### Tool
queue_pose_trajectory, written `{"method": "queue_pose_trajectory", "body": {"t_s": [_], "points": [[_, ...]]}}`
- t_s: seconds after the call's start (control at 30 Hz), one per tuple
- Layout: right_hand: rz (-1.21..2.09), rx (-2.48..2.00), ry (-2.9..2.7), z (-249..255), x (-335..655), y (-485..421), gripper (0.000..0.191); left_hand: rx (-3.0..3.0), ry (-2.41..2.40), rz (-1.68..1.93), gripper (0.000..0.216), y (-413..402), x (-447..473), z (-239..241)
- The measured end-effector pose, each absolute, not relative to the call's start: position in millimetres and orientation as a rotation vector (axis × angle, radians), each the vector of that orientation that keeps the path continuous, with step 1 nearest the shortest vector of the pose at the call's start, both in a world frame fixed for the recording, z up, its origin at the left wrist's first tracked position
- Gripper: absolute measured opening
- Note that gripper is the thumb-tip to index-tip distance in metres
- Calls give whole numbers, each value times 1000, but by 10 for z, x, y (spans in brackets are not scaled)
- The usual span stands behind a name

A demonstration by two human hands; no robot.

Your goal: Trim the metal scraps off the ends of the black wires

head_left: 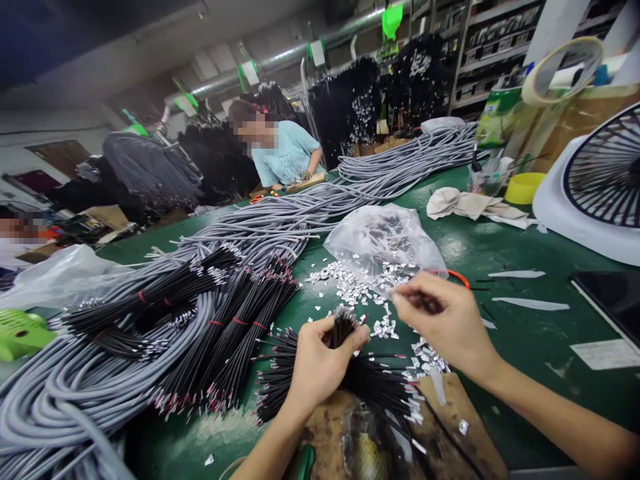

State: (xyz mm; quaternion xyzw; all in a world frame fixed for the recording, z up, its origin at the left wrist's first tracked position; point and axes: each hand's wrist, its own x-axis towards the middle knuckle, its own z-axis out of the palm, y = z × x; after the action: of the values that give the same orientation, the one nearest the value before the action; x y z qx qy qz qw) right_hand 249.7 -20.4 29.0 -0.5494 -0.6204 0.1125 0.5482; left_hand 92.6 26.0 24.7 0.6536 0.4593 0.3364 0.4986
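My left hand (325,360) is closed around a bundle of thin black wires (343,323), their silvery tips pointing up. To its right, my right hand (445,320) has thumb and fingers pinched together; what lies between them is too small to make out. Small silver metal pieces (345,283) are scattered on the table just beyond both hands. More black wires (385,387) with pale and reddish ends lie under and beside my left hand. A stained wooden board (455,427) sits below my wrists, with a dark block on it.
Grey cables (280,220) stretch across the green table (460,243). Banded black wire bundles (235,320) lie at left. Beyond the silver pieces rests a clear plastic bag (387,237). A fan (590,187) and a phone (610,300) are at right. Another person (285,153) works across the table.
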Motion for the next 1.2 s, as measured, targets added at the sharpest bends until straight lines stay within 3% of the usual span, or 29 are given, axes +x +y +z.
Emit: {"method": "queue_pose_trajectory", "body": {"t_s": [0.13,0.23,0.47,0.73,0.93,1.2], "points": [[147,-1477,-1429,229,2659,-111,25,1882,1105,633,35,349,854,182],[302,-1361,-1686,135,2638,-100,14,1989,1079,547,33,406,801,169],[584,-1321,-2104,139,2464,-223,17,1810,1213,680,33,440,838,166],[425,-1289,-1577,180,2457,-220,20,1795,1175,783,37,318,862,228],[448,-1199,-1566,176,2461,-218,21,1617,1158,720,27,272,866,233],[461,-1129,-1581,141,2418,-249,32,1696,1134,779,28,245,859,248]]}}
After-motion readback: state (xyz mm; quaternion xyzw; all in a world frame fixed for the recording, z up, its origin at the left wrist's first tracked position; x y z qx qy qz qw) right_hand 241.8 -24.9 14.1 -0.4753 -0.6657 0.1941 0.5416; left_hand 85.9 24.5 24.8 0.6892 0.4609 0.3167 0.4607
